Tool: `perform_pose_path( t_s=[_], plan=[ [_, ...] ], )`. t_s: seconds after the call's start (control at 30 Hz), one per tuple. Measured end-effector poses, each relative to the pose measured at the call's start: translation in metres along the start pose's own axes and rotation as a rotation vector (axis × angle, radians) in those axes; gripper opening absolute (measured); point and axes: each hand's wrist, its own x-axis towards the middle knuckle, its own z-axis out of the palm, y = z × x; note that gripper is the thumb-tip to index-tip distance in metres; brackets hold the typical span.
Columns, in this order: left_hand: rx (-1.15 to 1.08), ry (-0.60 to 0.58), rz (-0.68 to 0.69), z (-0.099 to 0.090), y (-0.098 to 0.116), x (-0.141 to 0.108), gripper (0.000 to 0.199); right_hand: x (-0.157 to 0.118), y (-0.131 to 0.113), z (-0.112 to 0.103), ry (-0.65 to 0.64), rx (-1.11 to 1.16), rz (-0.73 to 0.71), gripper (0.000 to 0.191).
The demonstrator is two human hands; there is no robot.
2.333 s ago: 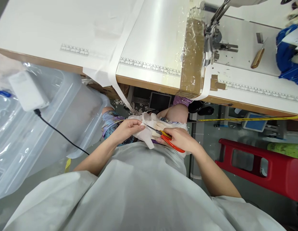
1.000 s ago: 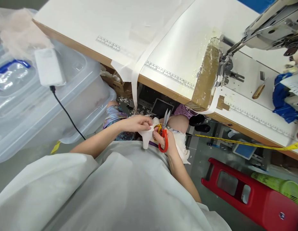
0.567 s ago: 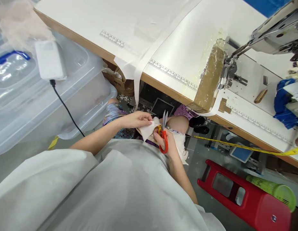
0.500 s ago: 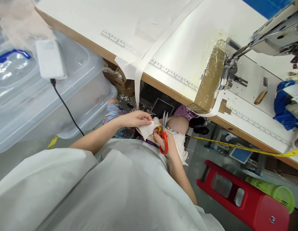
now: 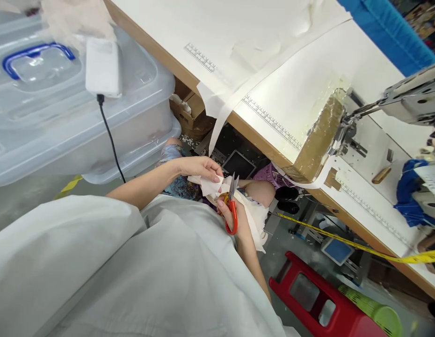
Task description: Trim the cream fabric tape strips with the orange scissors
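My left hand (image 5: 203,168) pinches a piece of white fabric (image 5: 211,186) above my lap. Close beside it, my right hand (image 5: 235,215) holds scissors (image 5: 232,208) with red and orange handles, the blades pointing up and away from me and slightly parted. The blades are beside the fabric; I cannot tell whether they touch it. More pale fabric (image 5: 257,215) hangs over my leg under the right hand and hides part of that hand's far side.
A sewing machine (image 5: 410,103) stands on the white table (image 5: 270,93) at right. Clear plastic bins (image 5: 133,121) with a white power bank (image 5: 103,68) are at left. A yellow tape measure (image 5: 344,239) crosses the table edge above a red stool (image 5: 319,304). A foot pedal (image 5: 238,164) lies below.
The view has turned, so the table and bins sit farther right. The fabric between my hands has shifted and more of it is spread to the left. Both hands keep their hold.
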Motion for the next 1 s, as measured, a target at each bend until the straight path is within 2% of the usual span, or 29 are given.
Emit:
perform_pose_path(
  t_s=[0.2, 0.5, 0.67, 0.9, 1.0],
  plan=[
    [0.012, -0.087, 0.027, -0.011, -0.006, -0.002, 0.038, 0.001, 0.002, 0.004, -0.005, 0.004, -0.022, 0.035],
    [0.084, 0.033, 0.046, -0.008, -0.009, -0.002, 0.036, -0.001, 0.007, 0.007, 0.014, -0.007, 0.012, 0.037],
    [0.165, 0.145, 0.039, 0.002, -0.005, -0.004, 0.034, -0.002, 0.009, -0.005, -0.047, -0.096, 0.047, 0.043],
    [0.199, 0.16, 0.021, 0.009, -0.003, -0.008, 0.038, 0.003, 0.008, -0.03, -0.212, -0.211, 0.07, 0.048],
    [0.19, 0.18, 0.006, 0.009, -0.005, -0.007, 0.039, 0.006, 0.004, -0.034, -0.234, -0.281, 0.063, 0.049]
  ],
)
